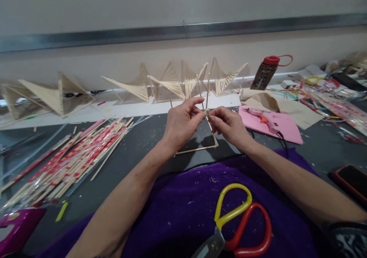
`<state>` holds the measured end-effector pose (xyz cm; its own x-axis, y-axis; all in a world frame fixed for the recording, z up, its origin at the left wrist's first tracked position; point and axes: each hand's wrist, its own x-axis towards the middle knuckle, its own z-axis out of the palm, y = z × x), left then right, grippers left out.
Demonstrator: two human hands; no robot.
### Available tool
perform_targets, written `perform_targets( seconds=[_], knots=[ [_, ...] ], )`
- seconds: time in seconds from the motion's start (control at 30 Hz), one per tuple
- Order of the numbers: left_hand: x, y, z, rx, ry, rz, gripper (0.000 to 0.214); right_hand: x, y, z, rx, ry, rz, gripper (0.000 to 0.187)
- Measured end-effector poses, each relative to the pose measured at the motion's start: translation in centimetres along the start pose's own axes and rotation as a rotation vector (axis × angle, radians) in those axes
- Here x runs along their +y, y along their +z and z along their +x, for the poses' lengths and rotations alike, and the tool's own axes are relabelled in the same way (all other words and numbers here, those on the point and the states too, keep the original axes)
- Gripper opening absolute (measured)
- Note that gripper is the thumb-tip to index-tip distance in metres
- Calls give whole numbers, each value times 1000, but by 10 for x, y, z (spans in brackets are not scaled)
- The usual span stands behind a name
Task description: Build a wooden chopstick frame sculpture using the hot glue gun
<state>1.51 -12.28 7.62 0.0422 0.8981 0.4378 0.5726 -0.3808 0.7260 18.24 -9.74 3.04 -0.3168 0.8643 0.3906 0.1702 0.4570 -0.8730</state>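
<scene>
A small frame of thin wooden sticks [197, 149] stands on the dark table, with a few sticks rising from it. My left hand [183, 122] is closed at a joint of the frame, thumb and forefinger brought together around it. From the other side my right hand [228, 124] pinches the same joint between its fingertips. The fingers partly cover the spot, so the exact contact is hard to see. To the right, a pink glue gun [271, 124] lies on a pink foam sheet [291, 135].
Several twisted stick models [169, 84] line the wall behind. Packs of sticks [74, 158] lie left. A water bottle [263, 74] leans at back right; a phone [351, 181] is at far right. Scissors with yellow and red handles [232, 208] rest on purple cloth [177, 212] in front.
</scene>
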Motion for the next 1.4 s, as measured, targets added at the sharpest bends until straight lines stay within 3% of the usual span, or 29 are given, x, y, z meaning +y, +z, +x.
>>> perform_targets(
  seconds=[1.4],
  knots=[
    [-6,2,0,-7,0,-64,31,-1,-2,-1,-18,-12,38,19]
  ],
)
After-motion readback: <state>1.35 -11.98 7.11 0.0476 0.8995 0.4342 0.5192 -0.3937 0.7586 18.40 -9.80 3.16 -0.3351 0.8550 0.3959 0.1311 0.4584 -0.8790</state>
